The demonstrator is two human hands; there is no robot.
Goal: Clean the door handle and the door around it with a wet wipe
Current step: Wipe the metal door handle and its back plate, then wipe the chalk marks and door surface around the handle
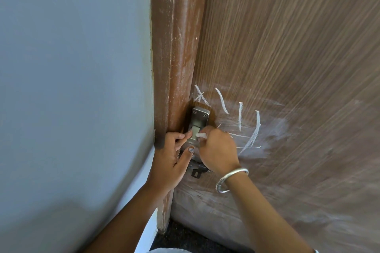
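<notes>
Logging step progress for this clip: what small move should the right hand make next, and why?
Probably rub the white wipe, pinched in the right hand, up the metal handle plate: it sits at the plate's lower part, where the left hand touches it. The chalk marks on the door can wait.

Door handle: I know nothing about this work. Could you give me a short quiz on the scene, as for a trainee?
1. True or false: the left hand and the right hand are both at the handle.
2. The white marks on the door lie: A) left of the handle, B) right of it, C) on the wall.
3. Which hand pinches the small white piece?
Key: 1 true; 2 B; 3 right.
</notes>
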